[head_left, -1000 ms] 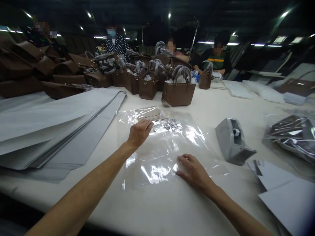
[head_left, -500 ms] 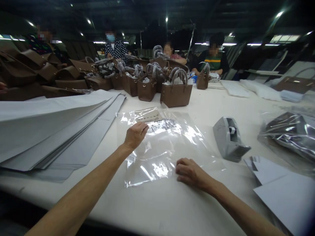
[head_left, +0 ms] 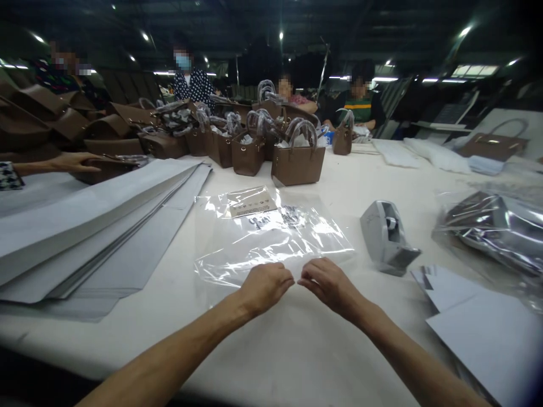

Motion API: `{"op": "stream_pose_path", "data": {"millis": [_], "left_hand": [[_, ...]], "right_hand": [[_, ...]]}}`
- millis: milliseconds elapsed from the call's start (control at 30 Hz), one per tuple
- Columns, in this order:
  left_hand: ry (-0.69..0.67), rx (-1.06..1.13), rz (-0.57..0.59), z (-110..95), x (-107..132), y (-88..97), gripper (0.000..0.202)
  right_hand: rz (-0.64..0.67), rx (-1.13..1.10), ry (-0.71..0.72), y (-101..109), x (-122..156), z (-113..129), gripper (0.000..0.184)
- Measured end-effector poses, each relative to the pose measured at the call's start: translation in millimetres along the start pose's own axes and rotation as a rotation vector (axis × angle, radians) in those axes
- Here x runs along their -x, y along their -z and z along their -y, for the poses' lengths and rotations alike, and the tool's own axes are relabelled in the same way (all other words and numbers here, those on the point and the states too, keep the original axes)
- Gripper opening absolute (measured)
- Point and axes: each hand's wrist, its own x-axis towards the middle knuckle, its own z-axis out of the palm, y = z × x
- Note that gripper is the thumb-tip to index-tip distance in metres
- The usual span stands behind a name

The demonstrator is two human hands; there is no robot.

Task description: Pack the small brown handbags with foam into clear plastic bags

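Note:
A clear plastic bag (head_left: 254,243) lies flat on the white table, with printed lettering and a tan printed card (head_left: 251,202) near its far edge. At the bag's near edge, my left hand (head_left: 267,287) is closed, thumb and fingertips pinching the film. Just to its right, my right hand (head_left: 326,282) pinches the same edge, fingers curled. The fingertips of both hands are close together but apart. The near edge of the bag is slightly raised, and part of it is hidden behind my hands.
Large paper sheets (head_left: 106,226) are piled on the left. A grey tape dispenser (head_left: 387,237) stands right of the bag, near white cards (head_left: 487,333) and a plastic-wrapped item (head_left: 496,226). Brown handbags (head_left: 299,164) line the back. A co-worker's hand (head_left: 74,162) reaches in at left; several people are beyond.
My left hand has moved from the bag's far part down to its near edge, beside my right hand. That edge has lifted and creased. A co-worker's hand has come further in at left.

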Motion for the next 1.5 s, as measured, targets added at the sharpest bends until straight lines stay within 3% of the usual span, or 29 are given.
{"op": "stream_pose_path", "data": {"millis": [100, 233, 400, 600, 667, 767, 900, 1067, 1133, 1200, 1300, 1367, 1433, 1500], "left_hand": [[0.107, 0.114, -0.023, 8.2, -4.2, -0.8, 0.01], [0.213, 0.281, 0.002, 17.9, -5.7, -2.3, 0.022], [0.283, 0.414, 0.029, 33.5, -8.0, -4.4, 0.034], [0.304, 0.333, -0.096, 38.9, -12.6, 10.4, 0.032], [0.258, 0.258, -0.141, 31.5, -13.2, 15.8, 0.03], [0.152, 0.164, -0.165, 18.8, -14.1, 18.0, 0.019], [0.019, 0.08, -0.213, 9.7, -16.6, 20.4, 0.009], [-0.075, -0.033, -0.496, 3.9, -22.9, 53.1, 0.011], [-0.087, -0.101, -0.62, 1.2, -26.4, 69.4, 0.01], [-0.09, -0.136, -0.629, -0.6, -29.7, 79.8, 0.011], [-0.109, -0.134, -0.493, -0.1, -33.1, 80.1, 0.016], [-0.118, -0.151, -0.409, 2.2, -34.1, 73.2, 0.019], [-0.13, -0.182, -0.359, 5.3, -35.0, 65.5, 0.022], [-0.139, -0.206, -0.328, 8.7, -36.5, 59.9, 0.023]], "right_hand": [[-0.097, 0.142, 0.084, -1.2, 4.7, 8.6, 0.014], [-0.176, 0.362, 0.15, -15.4, 15.3, 7.8, 0.012], [-0.243, 0.379, 0.106, -31.7, 30.0, -5.4, 0.013], [-0.258, 0.417, 0.201, -28.1, 48.7, 9.4, 0.01], [-0.16, 0.35, 0.124, -27.9, 44.6, 19.7, 0.006], [0.021, 0.228, -0.141, -31.1, 21.6, 31.5, 0.021], [0.1, 0.229, -0.365, -42.0, -19.0, 32.0, 0.029], [0.231, 0.209, -0.538, -57.4, -39.6, 12.2, 0.087], [0.262, 0.197, -0.59, -59.4, -41.0, 5.1, 0.099], [0.269, 0.194, -0.62, -57.4, -41.1, 3.7, 0.102], [0.273, 0.198, -0.59, -46.2, -32.8, 16.1, 0.087], [0.23, 0.186, -0.463, -34.0, -15.9, 30.3, 0.061], [0.1, 0.175, -0.325, -18.6, 11.5, 41.8, 0.036], [-0.093, 0.233, -0.286, 0.2, 48.3, 44.4, 0.026]]}}
